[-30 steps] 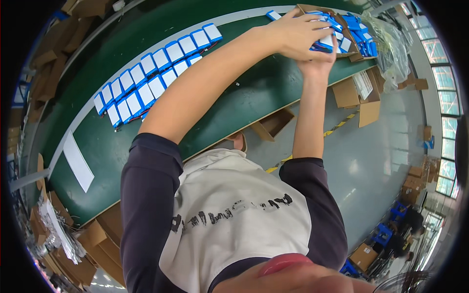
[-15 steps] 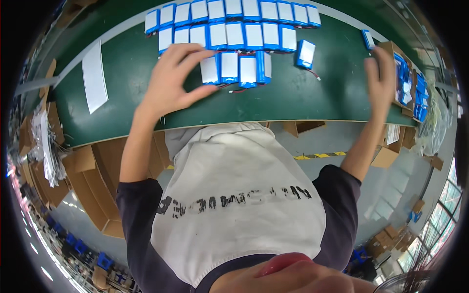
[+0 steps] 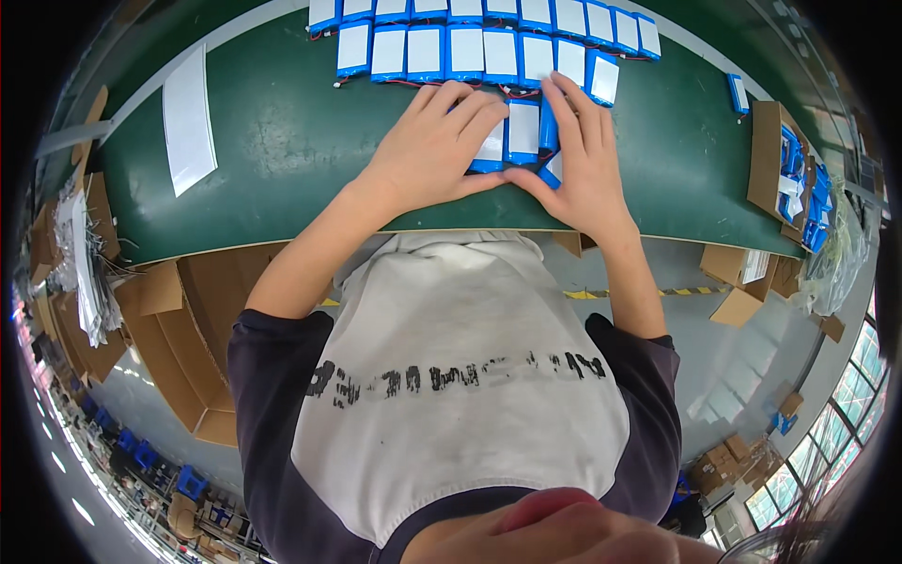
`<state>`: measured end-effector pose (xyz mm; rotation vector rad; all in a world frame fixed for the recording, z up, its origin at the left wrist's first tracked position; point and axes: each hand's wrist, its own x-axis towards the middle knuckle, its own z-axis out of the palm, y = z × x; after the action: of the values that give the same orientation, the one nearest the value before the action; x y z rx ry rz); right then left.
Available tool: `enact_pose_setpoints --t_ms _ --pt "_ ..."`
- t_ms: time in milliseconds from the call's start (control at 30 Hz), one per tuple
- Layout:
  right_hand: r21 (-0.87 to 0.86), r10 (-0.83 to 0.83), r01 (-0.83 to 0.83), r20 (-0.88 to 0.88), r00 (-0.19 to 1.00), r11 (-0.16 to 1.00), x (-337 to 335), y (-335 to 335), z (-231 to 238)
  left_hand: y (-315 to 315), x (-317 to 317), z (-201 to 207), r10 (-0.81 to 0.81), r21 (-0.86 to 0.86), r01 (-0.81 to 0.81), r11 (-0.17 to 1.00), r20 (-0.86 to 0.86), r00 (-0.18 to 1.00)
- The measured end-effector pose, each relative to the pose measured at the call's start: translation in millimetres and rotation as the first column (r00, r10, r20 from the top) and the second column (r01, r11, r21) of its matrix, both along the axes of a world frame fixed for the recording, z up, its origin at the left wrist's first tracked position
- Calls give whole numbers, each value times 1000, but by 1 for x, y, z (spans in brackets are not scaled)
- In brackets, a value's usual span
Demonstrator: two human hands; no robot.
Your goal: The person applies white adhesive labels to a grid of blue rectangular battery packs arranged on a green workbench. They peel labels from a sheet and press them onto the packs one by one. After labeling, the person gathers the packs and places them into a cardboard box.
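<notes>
Both hands close around a short row of blue battery packs (image 3: 523, 132) with white labels, on the green tabletop (image 3: 301, 132). My left hand (image 3: 437, 141) grips the row's left end, with curled fingers over a pack and the thumb along the near edge. My right hand (image 3: 584, 155) wraps the right end, where one pack stands on its narrow side and a tilted pack shows between thumb and palm. The two thumb tips nearly meet in front. My fingers hide parts of these packs.
Two longer rows of packs (image 3: 464, 54) lie beyond, wires showing between them. A single pack (image 3: 738, 94) rests at far right beside a cardboard box (image 3: 765, 160) of packs. White sheets (image 3: 188, 122) lie at left. An open carton (image 3: 178, 324) stands below the table edge.
My right hand has come left from near the box to the short row. My left hand has closed in on its end. The loose pack no longer lies apart; the view has shifted slightly.
</notes>
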<state>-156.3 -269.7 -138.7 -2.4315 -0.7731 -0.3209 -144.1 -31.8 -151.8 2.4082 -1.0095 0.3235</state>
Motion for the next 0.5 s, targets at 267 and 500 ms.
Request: enact_pose_setpoints --t_ms 267,500 --pt "-176 101 -102 -12 995 979 -4 11 11 53 -6 21 64 -85 -56 995 98 993" --pt "-180 67 -53 71 995 982 -12 36 5 99 65 25 181 7 -188 982 244 953"
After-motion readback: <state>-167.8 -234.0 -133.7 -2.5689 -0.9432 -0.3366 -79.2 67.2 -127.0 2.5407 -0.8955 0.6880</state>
